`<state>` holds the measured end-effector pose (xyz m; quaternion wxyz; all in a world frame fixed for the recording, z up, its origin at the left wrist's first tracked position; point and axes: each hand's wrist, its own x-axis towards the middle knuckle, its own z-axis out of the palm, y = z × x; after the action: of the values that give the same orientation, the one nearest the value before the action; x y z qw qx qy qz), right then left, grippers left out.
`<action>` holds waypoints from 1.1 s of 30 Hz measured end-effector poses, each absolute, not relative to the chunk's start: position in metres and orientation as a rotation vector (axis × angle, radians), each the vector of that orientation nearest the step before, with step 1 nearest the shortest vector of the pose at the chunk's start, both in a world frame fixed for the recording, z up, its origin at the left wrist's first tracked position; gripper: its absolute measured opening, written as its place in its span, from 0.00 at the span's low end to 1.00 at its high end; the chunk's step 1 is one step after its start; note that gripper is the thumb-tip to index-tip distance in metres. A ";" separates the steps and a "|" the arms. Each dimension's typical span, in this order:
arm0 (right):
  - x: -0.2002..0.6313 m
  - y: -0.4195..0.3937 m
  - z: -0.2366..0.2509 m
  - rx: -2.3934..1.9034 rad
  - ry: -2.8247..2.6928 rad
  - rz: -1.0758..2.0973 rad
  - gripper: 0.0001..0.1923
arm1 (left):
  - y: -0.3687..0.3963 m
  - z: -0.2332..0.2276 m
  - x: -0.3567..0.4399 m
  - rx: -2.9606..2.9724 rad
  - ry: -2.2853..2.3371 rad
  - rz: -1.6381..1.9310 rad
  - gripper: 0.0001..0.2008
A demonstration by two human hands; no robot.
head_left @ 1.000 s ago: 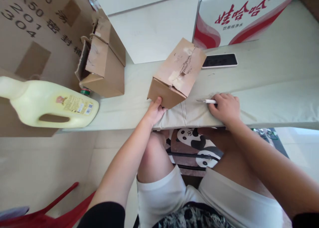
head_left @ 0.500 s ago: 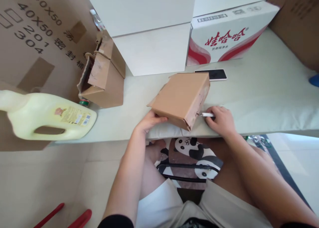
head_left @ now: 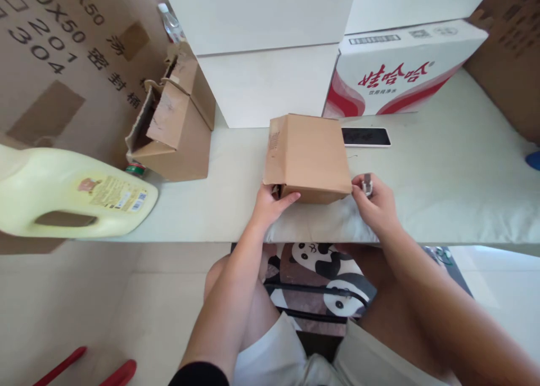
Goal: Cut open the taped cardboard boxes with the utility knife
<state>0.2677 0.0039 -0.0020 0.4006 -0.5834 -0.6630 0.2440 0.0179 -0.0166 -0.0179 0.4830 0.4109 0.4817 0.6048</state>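
A small brown cardboard box (head_left: pixel 316 152) sits at the front of the table, its flap side turned to the left. My left hand (head_left: pixel 270 206) grips its near left corner, with the thumb along the front face and the other fingers hidden behind the edge. Close to the box's near right corner is my right hand (head_left: pixel 377 203), its fingers closed around a small white box cutter (head_left: pixel 367 185). The fingertips of that hand seem to touch the corner. Behind the box lies a dark-screened phone (head_left: pixel 366 137).
An opened cardboard box (head_left: pixel 179 133) and a pale yellow jug (head_left: pixel 80 194) stand to the left. White boxes (head_left: pixel 270 85) and a red-and-white carton (head_left: pixel 396 76) line the back. A large brown carton (head_left: pixel 512 65) is at the right. The table's front edge runs above my knees.
The cardboard box has been turned, so its flap side now faces left. My right hand has rotated, bringing the box cutter upright and away from the box's side. My view has shifted slightly.
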 end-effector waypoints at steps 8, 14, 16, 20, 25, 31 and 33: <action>0.245 -0.002 -0.023 -1.353 -1.500 0.852 0.05 | -0.013 -0.022 0.012 0.827 1.073 1.546 0.30; 0.246 -0.007 -0.005 -1.038 -1.035 1.255 0.14 | -0.009 -0.017 0.008 0.487 0.994 1.593 0.33; 0.249 -0.006 -0.002 -0.956 -0.891 1.342 0.15 | -0.007 -0.012 0.011 0.491 0.995 1.581 0.34; 0.261 -0.005 -0.002 -0.891 -0.809 1.464 0.16 | -0.003 -0.008 0.023 0.541 1.032 1.607 0.33; 0.276 -0.012 -0.006 -0.978 -1.163 1.482 0.17 | 0.003 -0.010 0.037 0.535 1.035 1.669 0.31; 0.279 -0.015 -0.007 -1.184 -1.653 1.365 0.22 | 0.005 -0.015 0.058 0.591 1.107 1.738 0.33; 0.278 -0.014 -0.008 -1.229 -1.671 1.370 0.23 | 0.005 -0.017 0.061 0.631 1.123 1.737 0.34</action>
<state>0.2781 -0.0136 -0.0079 0.3222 -0.4680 -0.6364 0.5217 0.0612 0.0046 -0.0173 0.4704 0.2575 0.4582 0.7088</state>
